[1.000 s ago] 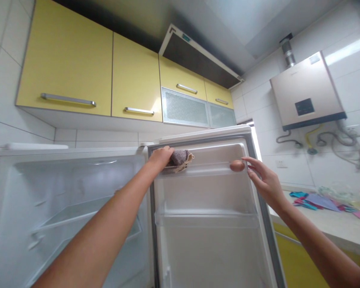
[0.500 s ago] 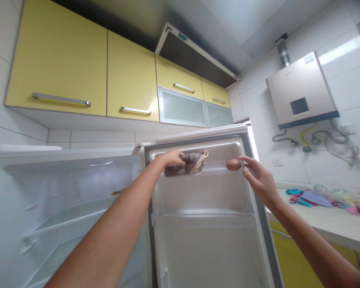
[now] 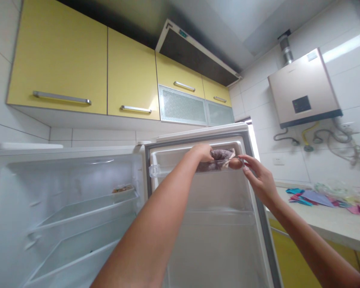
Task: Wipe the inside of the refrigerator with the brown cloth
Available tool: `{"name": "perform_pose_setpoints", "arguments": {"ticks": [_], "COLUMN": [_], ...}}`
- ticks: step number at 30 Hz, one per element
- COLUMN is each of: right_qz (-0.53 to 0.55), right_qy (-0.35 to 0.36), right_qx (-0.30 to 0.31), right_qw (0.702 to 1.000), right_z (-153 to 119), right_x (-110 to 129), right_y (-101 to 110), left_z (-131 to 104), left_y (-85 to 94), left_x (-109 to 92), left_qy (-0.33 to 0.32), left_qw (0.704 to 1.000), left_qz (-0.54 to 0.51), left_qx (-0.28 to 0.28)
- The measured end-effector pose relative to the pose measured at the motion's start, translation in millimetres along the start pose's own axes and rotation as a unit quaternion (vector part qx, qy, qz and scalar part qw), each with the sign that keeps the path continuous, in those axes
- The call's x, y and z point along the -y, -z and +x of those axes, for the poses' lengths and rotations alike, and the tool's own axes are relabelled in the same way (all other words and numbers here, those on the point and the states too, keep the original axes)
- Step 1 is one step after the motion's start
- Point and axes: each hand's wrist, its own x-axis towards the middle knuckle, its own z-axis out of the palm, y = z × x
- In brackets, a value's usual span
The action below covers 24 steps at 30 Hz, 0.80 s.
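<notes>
At door shelf, left hand clenches cloth; right hand seemingly pinches corner.

Lit evenly and coolly, bright enough to read most surfaces. Blown nearly white in a slit beside the door. Streaked with glare across the wall, glinting on a cabinet. Dim above the cabinets, softly shadowed inside the fridge. Slightly hazy throughout, smeared at the cloth and bags. Stretched and tilted toward the edges, darkened at upper right.
</notes>
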Motion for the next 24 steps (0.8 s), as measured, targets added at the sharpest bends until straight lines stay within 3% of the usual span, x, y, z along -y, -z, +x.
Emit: {"name": "perform_pose_setpoints", "arguments": {"ticks": [4, 10, 17, 24], "right_qz": [-0.003, -0.005, -0.014, -0.031], "right_qy": [0.016, 0.022, 0.022, 0.013], "right_qx": [0.000, 0.012, 0.018, 0.016], "right_qw": [1.000, 1.000, 0.999, 0.999], "right_z": [-0.7, -0.3, -0.5, 0.3], "right_x": [1.0, -1.7, -4.7, -2.7], "right_y": [0.0, 1.0, 4.7, 4.8], "left_z": [7.7, 9.7, -14.3, -53.2], "left_y": [0.5, -1.2, -4.6, -0.1], "left_x": [-11.8, -12.5, 23.3, 63.8], "left_qy": [-0.039, -0.029, 0.047, 0.142], "left_qw": [0.999, 0.999, 0.999, 0.989], "left_qz": [-0.009, -0.022, -0.018, 0.029], "left_qx": [-0.010, -0.009, -0.004, -0.012]}}
